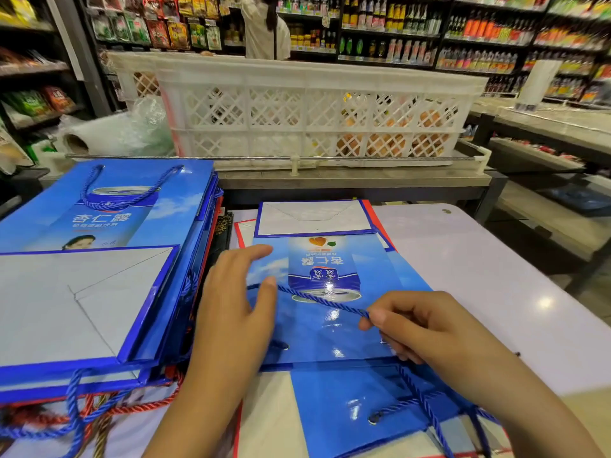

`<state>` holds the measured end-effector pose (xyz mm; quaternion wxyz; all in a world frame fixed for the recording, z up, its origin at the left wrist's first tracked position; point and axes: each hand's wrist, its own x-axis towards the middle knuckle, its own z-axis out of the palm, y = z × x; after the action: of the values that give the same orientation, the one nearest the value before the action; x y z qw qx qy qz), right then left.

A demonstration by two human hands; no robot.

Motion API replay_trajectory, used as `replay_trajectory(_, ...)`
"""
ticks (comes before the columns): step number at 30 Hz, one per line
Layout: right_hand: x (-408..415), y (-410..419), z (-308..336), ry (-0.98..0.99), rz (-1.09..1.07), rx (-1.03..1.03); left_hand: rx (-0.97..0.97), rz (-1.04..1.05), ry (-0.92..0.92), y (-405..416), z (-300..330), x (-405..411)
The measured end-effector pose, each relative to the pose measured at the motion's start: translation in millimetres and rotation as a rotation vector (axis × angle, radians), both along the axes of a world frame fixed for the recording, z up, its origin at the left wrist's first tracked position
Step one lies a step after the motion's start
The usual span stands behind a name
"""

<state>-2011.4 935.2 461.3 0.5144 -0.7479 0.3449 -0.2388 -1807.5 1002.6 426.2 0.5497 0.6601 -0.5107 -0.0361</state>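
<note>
**Cord going onto a flat bag at a shop bench**

From my remote station I am watching the right hand pinching a blue cord between thumb and curled fingers. The left hand, fingers straight, is pressing the cord's far end down onto the bag. The bag is lying flat on the bench, just beside a stack of similar bags. As I am judging it, the danger is sitting in the pull. A hard tug could be dragging the cord out from under the left fingertip, or sliding the glossy bag across the smooth bench. Forcing the cord at the hole could be tearing the paper.
</note>
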Motion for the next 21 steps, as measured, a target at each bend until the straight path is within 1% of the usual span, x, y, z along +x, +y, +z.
replay_trajectory(1,1,1,0,0.006,0.014,-0.022,0.003,-0.055,-0.121,2,-1,-2)
replay_trajectory(3,4,1,0,0.020,0.039,-0.043,0.058,-0.242,-0.255,5,1,-10)
replay_trajectory(5,5,2,-1,0.023,0.048,-0.053,0.150,-0.391,-0.328,5,3,-17)
replay_trajectory(7,4,2,-2,0.007,0.039,-0.055,0.218,-0.454,-0.348,2,2,-19)
replay_trajectory(13,-2,3,-5,-0.018,0.010,-0.054,0.151,-0.416,-0.221,1,-1,-13)
replay_trajectory(19,-2,3,-4,-0.236,-0.106,0.053,0.170,-0.350,-0.231,-5,-2,-16)
replay_trajectory(21,-4,0,-5,-0.290,-0.192,0.038,0.151,-0.286,-0.309,-8,-3,-19)
